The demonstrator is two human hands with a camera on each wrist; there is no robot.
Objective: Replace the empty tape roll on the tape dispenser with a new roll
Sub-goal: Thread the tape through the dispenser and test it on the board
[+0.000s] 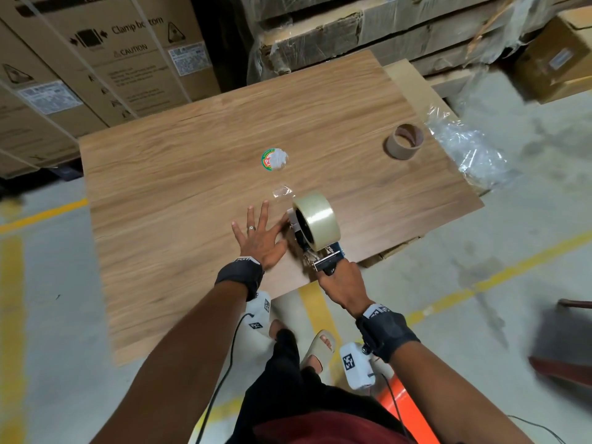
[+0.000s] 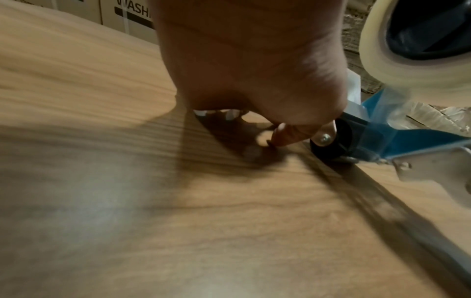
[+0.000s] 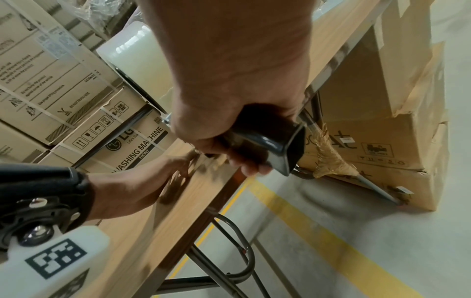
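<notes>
One new tape roll [image 1: 316, 220] sits on the one tape dispenser [image 1: 320, 251] at the table's [image 1: 192, 174] near edge; one empty core [image 1: 404, 141] stands far right. My right hand [image 1: 341, 281] grips the dispenser's handle, and my left hand [image 1: 259, 239] lies flat with spread fingers beside it. Open wood ahead holds one round label [image 1: 274, 159] and a plastic scrap [image 1: 282, 191].

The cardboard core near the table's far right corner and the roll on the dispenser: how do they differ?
The cardboard core is bare brown with no tape; the tape roll is thick with clear tape. The core lies loose on the table, untouched; the roll is mounted on the tape dispenser, whose handle the right hand grips. The core rests with its hole upward; the roll stands on edge. Both are ring-shaped.
</notes>
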